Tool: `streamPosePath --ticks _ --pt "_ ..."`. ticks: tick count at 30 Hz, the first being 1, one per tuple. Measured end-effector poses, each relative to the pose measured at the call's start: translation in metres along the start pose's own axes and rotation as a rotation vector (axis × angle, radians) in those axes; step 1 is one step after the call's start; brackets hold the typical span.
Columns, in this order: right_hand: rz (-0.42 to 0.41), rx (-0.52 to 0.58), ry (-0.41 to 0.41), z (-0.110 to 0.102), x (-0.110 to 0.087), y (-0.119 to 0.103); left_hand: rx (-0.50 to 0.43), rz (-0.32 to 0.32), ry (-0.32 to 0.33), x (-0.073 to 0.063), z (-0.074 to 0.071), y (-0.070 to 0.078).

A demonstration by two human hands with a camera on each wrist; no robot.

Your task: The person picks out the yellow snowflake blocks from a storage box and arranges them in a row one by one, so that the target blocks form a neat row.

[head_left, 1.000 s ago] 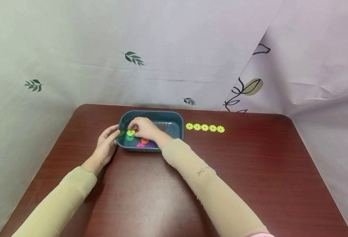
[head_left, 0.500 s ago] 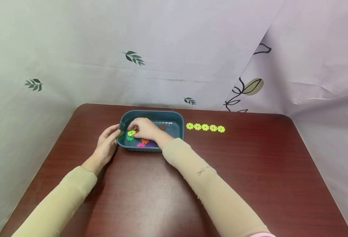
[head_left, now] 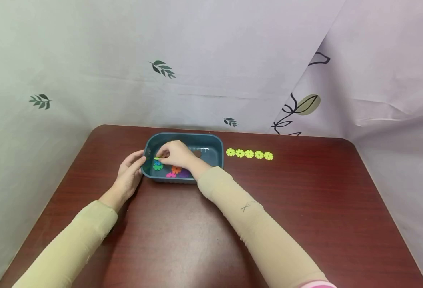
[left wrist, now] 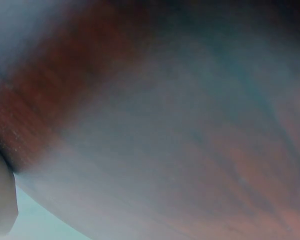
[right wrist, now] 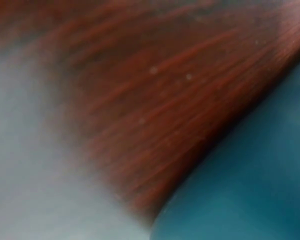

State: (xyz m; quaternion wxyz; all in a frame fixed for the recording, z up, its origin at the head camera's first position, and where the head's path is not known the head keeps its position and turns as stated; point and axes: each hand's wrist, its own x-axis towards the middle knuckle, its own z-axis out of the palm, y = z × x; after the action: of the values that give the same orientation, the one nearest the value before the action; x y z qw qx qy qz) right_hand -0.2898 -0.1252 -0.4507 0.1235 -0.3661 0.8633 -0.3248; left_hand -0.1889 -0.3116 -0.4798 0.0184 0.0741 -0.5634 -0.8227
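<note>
In the head view a dark blue plastic tub (head_left: 218, 160) stands on the table. My left hand (head_left: 127, 176) holds its left end, thumb and fingertips at the rim. Inside the tub, my right hand (head_left: 177, 154) pinches a yellow-green snowflake disc (head_left: 157, 158), seen nearly edge-on. Just below lie a blue disc (head_left: 157, 163) and a green disc (head_left: 157, 167). An orange disc (head_left: 176, 170), a pink disc (head_left: 171, 175) and a purple disc (head_left: 184, 173) lie towards the tub's near side. Part of the tub's inside is hidden by the right hand.
Right of the tub, a straight row of several yellow-green discs (head_left: 249, 153) lies on the reddish-brown table (head_left: 305, 208). A brown disc (head_left: 197, 153) sits in the tub behind the right wrist. Pale leaf-printed cloth (head_left: 204, 80) hangs behind the table. Both wrist views are blurred.
The yellow-green disc in my right hand has tipped from face-up to nearly edge-on and risen slightly, uncovering a blue disc below. The left hand still holds the tub.
</note>
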Motion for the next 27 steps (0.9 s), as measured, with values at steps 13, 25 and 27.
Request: streamPosePath --ticks 13,25,27 --pt "0.068 0.014 0.119 -0.005 -0.002 -0.001 0.020 -0.034 0.013 -0.001 0.001 0.002" --pt "0.065 0.135 0.215 -0.019 -0.008 0.000 0.047 -0.051 0.027 -0.001 0.000 0.002" --pt "0.067 0.130 0.220 -0.024 -0.010 0.000 0.041 -0.049 0.028 -0.002 -0.001 0.002"
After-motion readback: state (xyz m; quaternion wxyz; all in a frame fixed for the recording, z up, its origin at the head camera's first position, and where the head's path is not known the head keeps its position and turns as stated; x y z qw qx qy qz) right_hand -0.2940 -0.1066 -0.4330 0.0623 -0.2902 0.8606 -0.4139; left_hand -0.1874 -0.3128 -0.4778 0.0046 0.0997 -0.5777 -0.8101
